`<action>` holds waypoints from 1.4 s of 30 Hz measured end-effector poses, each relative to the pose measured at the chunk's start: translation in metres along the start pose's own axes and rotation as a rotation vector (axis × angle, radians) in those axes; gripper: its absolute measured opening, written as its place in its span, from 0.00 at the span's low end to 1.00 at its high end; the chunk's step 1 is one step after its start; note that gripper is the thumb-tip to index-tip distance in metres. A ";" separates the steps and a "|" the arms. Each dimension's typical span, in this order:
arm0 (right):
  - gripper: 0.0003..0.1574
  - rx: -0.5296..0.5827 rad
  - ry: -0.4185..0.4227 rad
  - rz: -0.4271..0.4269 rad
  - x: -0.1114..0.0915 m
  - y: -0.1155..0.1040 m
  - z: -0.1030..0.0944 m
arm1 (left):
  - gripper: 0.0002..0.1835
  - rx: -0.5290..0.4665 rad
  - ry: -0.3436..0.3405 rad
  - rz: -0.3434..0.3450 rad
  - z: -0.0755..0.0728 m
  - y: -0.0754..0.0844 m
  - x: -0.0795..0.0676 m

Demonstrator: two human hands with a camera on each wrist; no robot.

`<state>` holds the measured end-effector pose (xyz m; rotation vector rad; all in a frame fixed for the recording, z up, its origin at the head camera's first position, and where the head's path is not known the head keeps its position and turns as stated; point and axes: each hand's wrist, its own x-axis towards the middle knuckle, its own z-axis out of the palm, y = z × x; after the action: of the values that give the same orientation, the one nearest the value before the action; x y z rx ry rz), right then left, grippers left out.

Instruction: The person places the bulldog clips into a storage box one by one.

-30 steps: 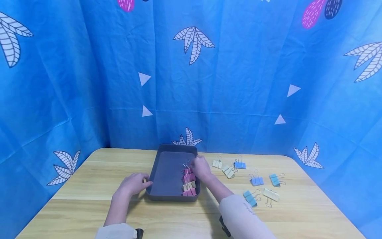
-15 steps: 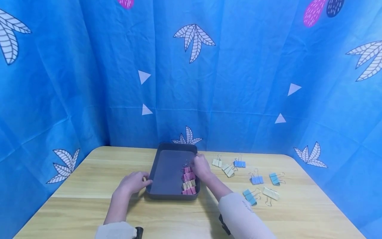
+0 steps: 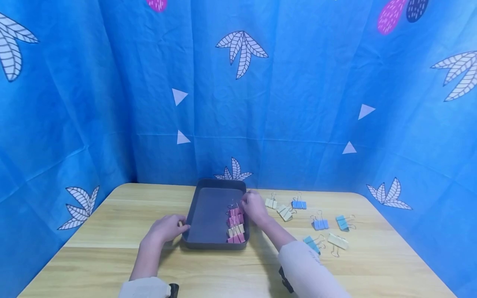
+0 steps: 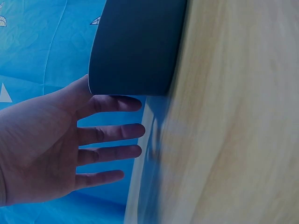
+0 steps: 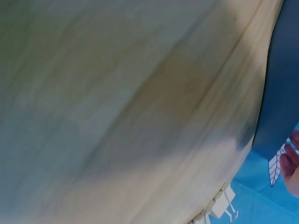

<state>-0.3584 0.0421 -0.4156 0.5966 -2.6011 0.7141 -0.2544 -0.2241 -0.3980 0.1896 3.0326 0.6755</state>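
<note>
A dark grey rectangular tray (image 3: 214,246) lies on the table. Along its right wall runs a column of binder clips: a pink binder clip (image 3: 236,239) nearest, a yellow binder clip (image 3: 235,230) behind it, then more pink ones up to the farthest pink binder clip (image 3: 234,212). My left hand (image 3: 166,228) holds the tray's left wall near the front corner, thumb over the rim; the left wrist view shows its other fingers straight outside. My right hand (image 3: 255,207) is at the right rim, fingertips beside the farthest pink clip, apparently gripping nothing; its fingers are partly cut off in the right wrist view.
Right of the tray lie loose binder clips: a pale yellow clip (image 3: 271,203), another pale yellow clip (image 3: 285,212), a blue clip (image 3: 299,205), a second blue clip (image 3: 320,224), a teal clip (image 3: 343,223) and several others. A blue curtain (image 3: 238,116) surrounds the wooden table (image 3: 208,273).
My right hand has shifted slightly right, off the farthest pink binder clip, which shows more fully now. The left hand stays at the tray's wall.
</note>
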 end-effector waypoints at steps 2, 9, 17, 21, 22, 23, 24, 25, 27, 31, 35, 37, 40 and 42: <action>0.03 0.018 0.002 0.023 0.002 0.003 -0.002 | 0.14 0.004 0.004 0.004 -0.001 0.000 0.000; 0.03 0.041 0.015 0.099 0.007 0.015 -0.014 | 0.14 0.003 0.001 -0.002 -0.001 -0.002 0.000; 0.03 0.034 0.061 0.066 0.009 0.032 -0.029 | 0.15 -0.002 -0.001 -0.006 -0.001 -0.003 0.000; 0.04 0.031 0.069 0.086 0.009 0.041 -0.035 | 0.14 -0.004 0.001 0.003 -0.001 -0.003 0.000; 0.04 0.032 0.074 0.088 0.009 0.043 -0.037 | 0.14 -0.004 0.002 0.005 -0.001 -0.003 0.000; 0.04 0.031 0.077 0.094 0.009 0.045 -0.038 | 0.14 -0.002 0.003 0.005 -0.001 -0.003 0.000; 0.04 0.037 0.079 0.106 0.009 0.048 -0.040 | 0.14 -0.001 0.004 0.005 -0.001 -0.004 0.000; 0.04 0.041 0.079 0.119 0.010 0.050 -0.041 | 0.14 0.000 0.003 0.004 0.000 -0.004 0.000; 0.05 0.055 0.070 0.160 0.010 0.054 -0.044 | 0.14 0.003 0.005 0.005 0.000 -0.004 0.000; 0.06 0.081 0.042 0.268 0.010 0.062 -0.049 | 0.14 0.003 0.004 0.005 0.001 -0.004 0.000; 0.07 0.075 0.042 0.324 0.009 0.068 -0.051 | 0.15 -0.003 0.005 0.004 0.003 -0.003 0.000; 0.08 0.067 0.046 0.345 0.007 0.070 -0.050 | 0.15 -0.001 0.005 0.004 0.003 -0.002 0.000; 0.12 0.064 0.049 0.375 0.005 0.072 -0.049 | 0.16 0.002 0.003 0.001 0.003 -0.002 0.000; 0.14 0.066 0.045 0.407 0.003 0.073 -0.047 | 0.17 0.003 0.000 -0.001 0.002 -0.002 0.000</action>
<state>-0.3849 0.1237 -0.4049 0.0611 -2.6914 0.9260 -0.2549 -0.2250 -0.4005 0.1875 3.0333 0.6707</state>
